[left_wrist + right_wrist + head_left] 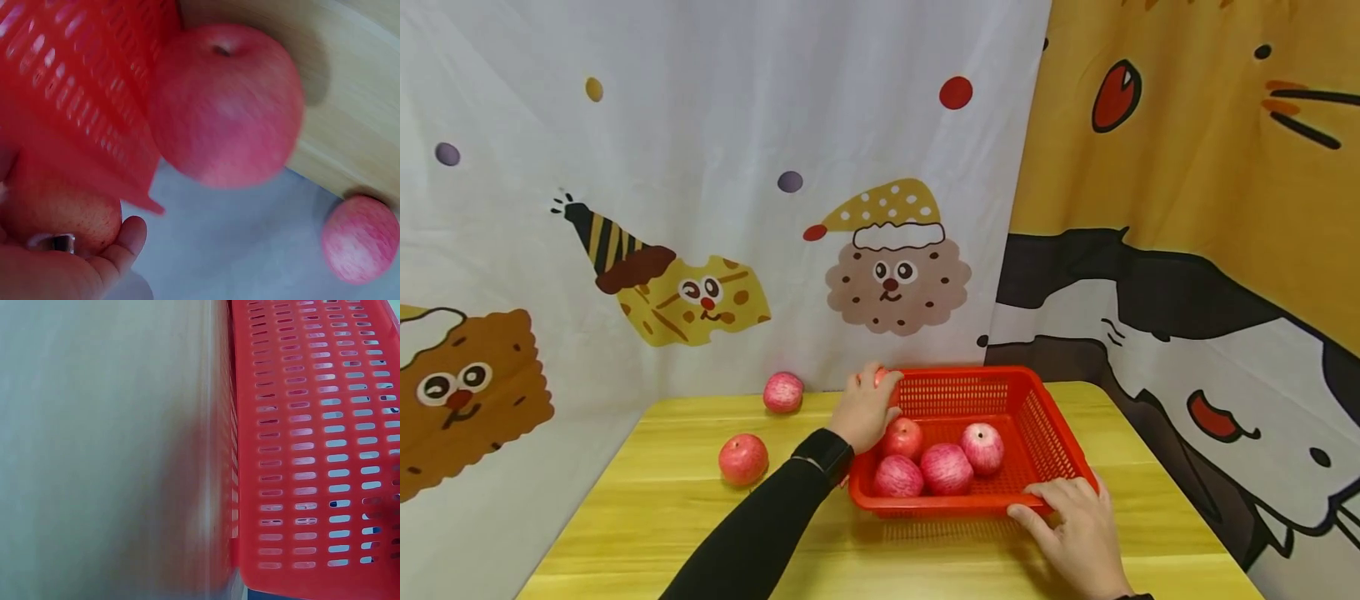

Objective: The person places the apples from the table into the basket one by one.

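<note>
My left hand (862, 408) holds a red apple (65, 203) at the left rim of a red plastic basket (1033, 433). Most of that apple is hidden by the fingers in the head view. Inside the basket, several apples (947, 469) lie toward the left and front. My right hand (1078, 529) grips the basket's front right rim, fingers over the edge and thumb outside. The right wrist view shows the slotted basket wall (319, 450) but not the hand. In the left wrist view, another apple (225, 106) sits close against the basket's outer side.
Left of the basket, a red apple (743, 460) and a striped pink apple (782, 392) rest on the yellow wood-grain table (647, 500). A curtain with cartoon prints (715, 167) hangs behind the table's back edge and along its right side.
</note>
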### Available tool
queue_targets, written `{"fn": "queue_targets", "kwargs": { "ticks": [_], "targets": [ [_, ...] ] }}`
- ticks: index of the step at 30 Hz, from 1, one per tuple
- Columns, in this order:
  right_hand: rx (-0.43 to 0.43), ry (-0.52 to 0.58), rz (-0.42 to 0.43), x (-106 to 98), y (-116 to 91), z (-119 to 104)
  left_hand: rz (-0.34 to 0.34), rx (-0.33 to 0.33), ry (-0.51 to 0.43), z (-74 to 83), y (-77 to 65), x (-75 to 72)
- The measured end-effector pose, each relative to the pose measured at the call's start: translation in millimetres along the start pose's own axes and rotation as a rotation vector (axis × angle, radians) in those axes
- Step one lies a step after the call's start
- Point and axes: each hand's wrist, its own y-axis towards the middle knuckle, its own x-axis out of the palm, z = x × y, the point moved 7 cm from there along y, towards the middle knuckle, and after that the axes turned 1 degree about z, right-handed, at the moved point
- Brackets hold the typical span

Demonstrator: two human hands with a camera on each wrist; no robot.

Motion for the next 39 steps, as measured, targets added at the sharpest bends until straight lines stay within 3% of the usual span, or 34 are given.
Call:
{"fn": "queue_targets", "kwargs": {
  "ticks": [6, 14, 23, 34, 39],
  "targets": [
    [0.000, -0.003, -0.004, -1, 0, 0, -0.065, 0.051, 0.126, 8.7, 2.0, 24.7],
    [-0.005, -0.005, -0.005, -4, 0, -2, -0.192, -0.090, 0.073, -2.7, -5.9, 36.1],
    [0.034, -0.004, -0.039, -2, 0, 1, -0.336, -0.082, 0.185, -1.6, -8.4, 43.9],
    [0.031, -0.001, -0.039, 2, 0, 2, -0.316, -0.094, 0.166, -4.1, -8.8, 41.4],
    [0.039, -0.005, -0.043, 1, 0, 3, -0.220, -0.118, 0.091, -5.7, -7.1, 34.0]
  ]
}}
